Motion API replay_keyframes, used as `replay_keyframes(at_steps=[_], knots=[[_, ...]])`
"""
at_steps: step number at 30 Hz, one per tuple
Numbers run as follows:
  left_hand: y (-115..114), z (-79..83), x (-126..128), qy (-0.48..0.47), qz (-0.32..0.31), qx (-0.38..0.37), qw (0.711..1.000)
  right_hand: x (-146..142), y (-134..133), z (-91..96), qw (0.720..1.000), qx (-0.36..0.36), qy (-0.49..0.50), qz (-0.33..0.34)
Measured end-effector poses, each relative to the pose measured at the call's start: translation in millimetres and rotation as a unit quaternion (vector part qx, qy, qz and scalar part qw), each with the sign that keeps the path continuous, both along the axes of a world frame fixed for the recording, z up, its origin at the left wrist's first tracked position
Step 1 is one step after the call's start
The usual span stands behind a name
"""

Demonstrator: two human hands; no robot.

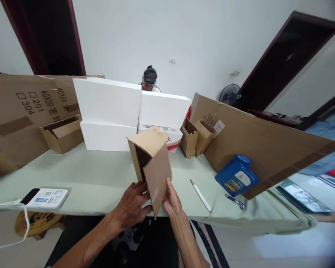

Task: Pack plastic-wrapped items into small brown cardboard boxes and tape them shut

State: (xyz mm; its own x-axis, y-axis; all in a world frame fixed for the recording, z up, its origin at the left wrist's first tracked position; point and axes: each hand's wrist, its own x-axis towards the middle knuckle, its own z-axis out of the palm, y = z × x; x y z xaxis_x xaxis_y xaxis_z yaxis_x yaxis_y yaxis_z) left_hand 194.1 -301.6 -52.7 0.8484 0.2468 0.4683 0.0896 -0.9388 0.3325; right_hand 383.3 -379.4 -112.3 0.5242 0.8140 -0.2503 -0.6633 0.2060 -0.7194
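1. Progress, as a judgement: the cardboard box [162, 163] had its main walls folded up into a body, so the shaping looked largely done. What seemed left was the loose panel [156, 178], which stood out from the dark opening and was not closed over it.
2. The left hand [135, 203] was clamped at the box's lower left edge, fingers bent in beside the loose panel and thumb apart below them; the fingertips were partly hidden, so how hard they pressed could not be told.
3. The right hand [172, 199] held the lower right side, one digit laid up along the wall and the others largely hidden. The box sat tilted between both hands, rising just beyond the fingers, above the cloth-covered table [106, 175].
4. Right of the right fingers lay a slim white tool [201, 195], near them; farther right lay a purple-handled tool [234, 201] and a blue bottle [237, 175]. Well left of the left fingers lay a white device [47, 198] with a cable.
5. Beyond the fingers, two small open boxes [197, 137] stood to the right and another open carton [63, 134] to the left, with stacked white boxes [108, 104] between.
6. Farthest off, past the stack, was a person [150, 80].
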Motion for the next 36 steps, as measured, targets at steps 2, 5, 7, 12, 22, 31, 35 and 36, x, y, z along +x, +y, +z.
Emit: replay_keyframes(at_steps=[2,5,7,12,22,31,35,36], knots=[[-1,4.5,-3,-0.001,-0.01,-0.006,1.0,2,1,-1.2,1.0,-0.009,0.001,-0.017],[-1,9.4,-5,0.012,-0.02,-0.016,1.0,6,3,-4.9,0.999,-0.013,-0.002,-0.053],[-2,8.9,-5,0.017,-0.01,-0.024,1.0,11,4,-6.9,0.997,-0.013,-0.008,-0.074],[0,-6.0,-12,0.026,-0.022,-0.125,0.992,29,-4,-5.8,0.986,-0.021,-0.033,-0.16],[87,-4.1,-50,-0.226,0.282,-0.398,0.843,16,-41,14.7,0.985,-0.04,-0.101,-0.136],[111,-47.1,-67,-0.121,0.193,-0.597,0.769,9,-84,5.6,0.951,-0.051,-0.298,0.07],[115,-54.4,-56,-0.153,0.239,-0.494,0.822,27,-107,25.3,0.941,-0.079,-0.323,0.062],[116,-57.4,-55,-0.153,0.257,-0.456,0.838,36,-113,34.1,0.937,-0.093,-0.336,0.026]])
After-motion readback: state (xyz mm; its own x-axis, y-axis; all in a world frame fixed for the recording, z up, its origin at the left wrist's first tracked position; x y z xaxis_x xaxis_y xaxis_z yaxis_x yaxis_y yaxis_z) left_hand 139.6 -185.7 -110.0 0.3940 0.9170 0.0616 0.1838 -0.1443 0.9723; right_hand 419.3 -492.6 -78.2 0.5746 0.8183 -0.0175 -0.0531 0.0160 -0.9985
